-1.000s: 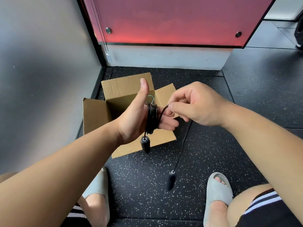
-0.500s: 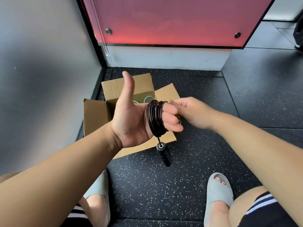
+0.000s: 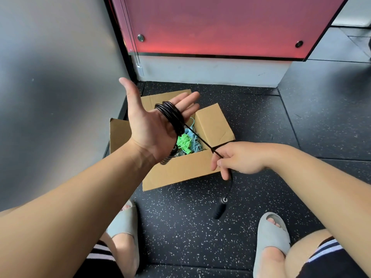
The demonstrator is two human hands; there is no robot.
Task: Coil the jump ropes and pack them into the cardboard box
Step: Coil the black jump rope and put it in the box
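A black jump rope is coiled in several loops around the fingers of my left hand, which is held flat, palm up, above the open cardboard box. One black handle hangs below that wrist. A taut strand runs from the coil down to my right hand, which pinches it. Below that hand the rope's other black handle dangles over the floor. Inside the box lie a green jump rope and a light blue jump rope.
The box sits on a speckled black rubber floor in a corner, with a grey wall at the left and a red panel above a white base behind. My feet in grey slippers rest at the bottom, either side of the open floor.
My left hand has opened flat and tilted palm up, showing the box's contents. My right hand has pulled the free end out to the right, and the second handle now hangs below it.
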